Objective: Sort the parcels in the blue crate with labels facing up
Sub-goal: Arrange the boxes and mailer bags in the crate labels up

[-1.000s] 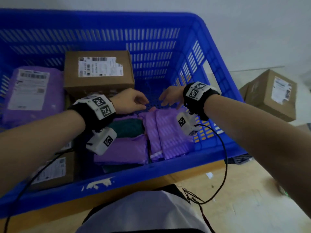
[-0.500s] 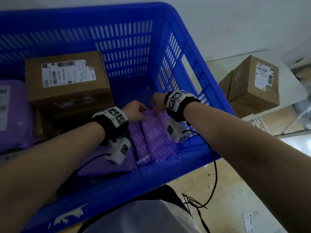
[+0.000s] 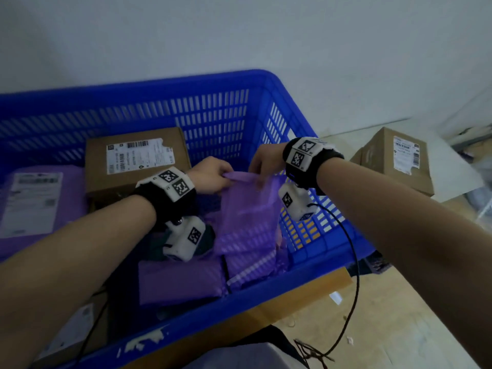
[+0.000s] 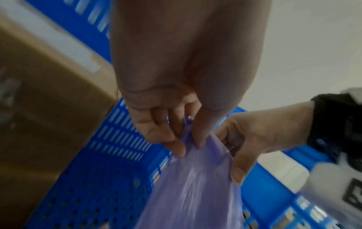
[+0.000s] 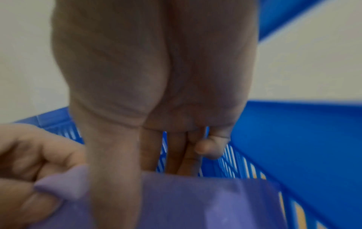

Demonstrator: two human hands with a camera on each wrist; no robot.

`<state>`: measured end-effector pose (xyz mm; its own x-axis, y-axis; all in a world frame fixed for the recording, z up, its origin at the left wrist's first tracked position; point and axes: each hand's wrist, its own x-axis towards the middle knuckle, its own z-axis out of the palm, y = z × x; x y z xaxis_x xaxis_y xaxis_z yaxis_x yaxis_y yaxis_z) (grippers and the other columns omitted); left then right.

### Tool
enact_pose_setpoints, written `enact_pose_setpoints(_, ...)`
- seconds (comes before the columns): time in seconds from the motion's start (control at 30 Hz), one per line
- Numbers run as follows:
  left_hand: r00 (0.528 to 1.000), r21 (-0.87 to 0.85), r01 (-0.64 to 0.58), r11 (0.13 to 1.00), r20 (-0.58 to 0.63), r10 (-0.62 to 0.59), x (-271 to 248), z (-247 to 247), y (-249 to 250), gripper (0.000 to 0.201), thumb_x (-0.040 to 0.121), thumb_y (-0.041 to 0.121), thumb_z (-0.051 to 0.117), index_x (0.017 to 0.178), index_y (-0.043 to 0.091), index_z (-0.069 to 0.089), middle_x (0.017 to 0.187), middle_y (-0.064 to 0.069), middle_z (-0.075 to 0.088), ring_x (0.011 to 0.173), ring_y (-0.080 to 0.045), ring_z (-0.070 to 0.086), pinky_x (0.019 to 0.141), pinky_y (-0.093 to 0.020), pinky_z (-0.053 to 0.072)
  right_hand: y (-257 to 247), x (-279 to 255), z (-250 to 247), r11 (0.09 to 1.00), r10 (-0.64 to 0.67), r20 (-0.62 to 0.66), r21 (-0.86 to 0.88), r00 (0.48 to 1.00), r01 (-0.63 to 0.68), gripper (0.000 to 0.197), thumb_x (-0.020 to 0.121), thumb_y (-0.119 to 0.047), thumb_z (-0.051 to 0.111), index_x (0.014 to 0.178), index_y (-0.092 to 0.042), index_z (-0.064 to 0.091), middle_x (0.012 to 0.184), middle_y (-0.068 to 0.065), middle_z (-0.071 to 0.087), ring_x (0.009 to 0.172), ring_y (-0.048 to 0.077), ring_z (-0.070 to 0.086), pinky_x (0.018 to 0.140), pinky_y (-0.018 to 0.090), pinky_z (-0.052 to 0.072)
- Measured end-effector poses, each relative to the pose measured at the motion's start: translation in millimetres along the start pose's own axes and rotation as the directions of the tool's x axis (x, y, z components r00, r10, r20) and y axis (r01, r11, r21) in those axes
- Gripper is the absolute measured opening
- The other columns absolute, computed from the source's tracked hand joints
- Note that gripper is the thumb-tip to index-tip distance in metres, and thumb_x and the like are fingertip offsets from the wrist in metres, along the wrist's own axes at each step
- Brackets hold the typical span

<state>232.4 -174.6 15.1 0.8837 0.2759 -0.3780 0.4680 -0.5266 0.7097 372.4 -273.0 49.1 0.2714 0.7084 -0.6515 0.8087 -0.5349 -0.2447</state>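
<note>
- both hands on the same purple bag (image 3: pixel 247 209), lifted by its top edge, hanging down inside the crate (image 3: pixel 149 102) nr the right wall
- left hand (image 3: pixel 210 177): fingers (image 4: pixel 166 136) curled, thumb + fingers pinching the left end of the bag's top edge, clear in the left wrist view
- right hand (image 3: pixel 263 162): thumb in front, fingers behind the bag's top edge at the right end, so pinching it too; little finger curled away from the bag in the right wrist view
- can't see a label on the side of the bag facing the head cam, it's plain purple w/ light stripes across it
- brown box (image 3: pixel 135 161) sits at the back of the crate, left of the hands, white label up w/ barcode
- purple mailer (image 3: pixel 34 203) at far left of the crate, label up as well
- more purple mailers (image 3: pixel 181 280) lie flat under the lifted bag nr the front wall, no label showing on them
- something dark green (image 3: pixel 207 235) beside the left wrist cam, mostly hidden, can't tell what
- another box (image 3: pixel 61 331) at the front left corner, label up, half hidden by the left arm
- outside the crate to the right, a 2nd brown box (image 3: pixel 394 161) w/ a label on top, on a white surface, well apart from the crate
- crate sits on a table (image 3: pixel 306 296), only its tan edge shows
</note>
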Motion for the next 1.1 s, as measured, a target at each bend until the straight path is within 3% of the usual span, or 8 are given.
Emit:
enact_pose_setpoints(0.17, 0.995, -0.164, -0.055, 0.985, -0.093, 0.04, -7.7, -47.3, 18.8, 0.019, 0.09, 0.005, 0.058, 0.077, 0.018, 0.056, 0.069, -0.005, 0.059, 0.045, 0.003, 0.06, 0.046, -0.01, 0.05, -10.4, -26.6, -28.3, 0.999, -0.044, -0.254, -0.021, 0.966, 0.04, 0.028, 0.073, -0.024, 0.078, 0.097, -0.011, 0.074, 0.065, -0.006, 0.057, 0.064, 0.009, 0.05, 0.055, 0.011, 0.038)
enact_pose_setpoints(0.3, 0.986, -0.398, -0.091, 0.913, -0.166, 0.025, -15.5, -73.9, 33.6, 0.035, 0.081, -0.021, 0.052, 0.101, 0.007, 0.057, 0.091, -0.014, 0.06, 0.066, -0.016, 0.063, 0.061, -0.023, 0.058, -11.8, -48.9, -44.7, 0.998, -0.067, -0.472, -0.038, 0.879, 0.055, 0.023, 0.073, -0.019, 0.076, 0.094, -0.011, 0.076, 0.075, 0.003, 0.061, 0.072, 0.013, 0.051, 0.051, 0.008, 0.033)
enact_pose_setpoints(0.4, 0.946, -0.612, -0.054, 0.789, -0.283, -0.155, -17.8, -81.2, 37.8, 0.022, 0.089, -0.013, 0.04, 0.095, 0.003, 0.055, 0.099, -0.019, 0.058, 0.059, -0.025, 0.068, 0.063, -0.033, 0.06, -12.4, -59.1, -48.4, 0.998, -0.064, -0.593, -0.047, 0.803, 0.045, 0.019, 0.072, -0.016, 0.071, 0.09, -0.012, 0.076, 0.085, 0.009, 0.07, 0.073, 0.016, 0.054, 0.067, 0.024, 0.041)
enact_pose_setpoints(0.47, 0.93, -0.738, 0.037, 0.674, -0.222, -0.294, -19.7, -81.0, 37.8, 0.014, 0.094, 0.001, 0.044, 0.089, -0.004, 0.056, 0.092, -0.022, 0.063, 0.061, -0.03, 0.068, 0.062, -0.033, 0.059, -13.1, -62.0, -42.8, 0.997, -0.074, -0.656, -0.063, 0.751, 0.044, 0.019, 0.072, -0.016, 0.067, 0.089, -0.013, 0.075, 0.092, 0.008, 0.071, 0.081, 0.023, 0.06, 0.073, 0.027, 0.042)
enact_pose_setpoints(0.6, 0.939, -0.728, 0.277, 0.627, 0.066, -0.339, -24.1, -73.2, 31.9, 0.043, 0.094, 0.033, 0.053, 0.09, -0.009, 0.06, 0.063, -0.021, 0.07, 0.051, -0.026, 0.07, 0.045, -0.026, 0.055, -15.6, -61.8, -21.7, 0.993, -0.119, -0.708, -0.07, 0.697, 0.098, 0.014, 0.074, -0.016, 0.065, 0.087, -0.014, 0.072, 0.094, 0.005, 0.065, 0.09, 0.028, 0.061, 0.076, 0.036, 0.047)
enact_pose_setpoints(0.83, 0.944, -0.865, 0.267, 0.425, 0.145, -0.297, -20.9, -58.4, 20.3, 0.014, 0.092, 0.012, 0.055, 0.089, 0.002, 0.064, 0.064, -0.012, 0.072, 0.069, -0.022, 0.069, 0.047, -0.023, 0.056, -17.1, -60.8, 3.9, 0.972, -0.226, -0.732, -0.125, 0.643, 0.199, 0.01, 0.073, -0.011, 0.07, 0.082, -0.008, 0.069, 0.089, 0.005, 0.063, 0.083, 0.026, 0.06, 0.064, 0.029, 0.04)
enact_pose_setpoints(1.0, 0.939, -0.797, 0.282, 0.535, 0.116, -0.323, -20.4, -53.3, 21.4, 0.005, 0.089, 0.004, 0.056, 0.087, 0.006, 0.059, 0.083, -0.007, 0.063, 0.073, -0.015, 0.058, 0.047, -0.02, 0.055, -11.8, -66.0, 9.8, 0.983, -0.178, -0.65, -0.082, 0.739, 0.165, 0.043, 0.07, -0.047, 0.076, 0.1, -0.018, 0.067, 0.103, -0.005, 0.057, 0.092, 0.008, 0.044, 0.078, 0.024, 0.04)
enact_pose_setpoints(1.1, 0.95, -0.736, 0.271, 0.62, 0.099, -0.298, -23.8, -54.9, 19.5, 0.007, 0.088, 0.002, 0.058, 0.092, 0.007, 0.061, 0.086, -0.007, 0.065, 0.074, -0.015, 0.06, 0.053, -0.023, 0.056, -3.2, -65.1, 7.4, 0.984, -0.07, -0.711, 0.067, 0.7, 0.166, 0.044, 0.077, -0.047, 0.071, 0.108, -0.016, 0.064, 0.108, -0.003, 0.057, 0.092, 0.006, 0.04, 0.079, 0.017, 0.031)
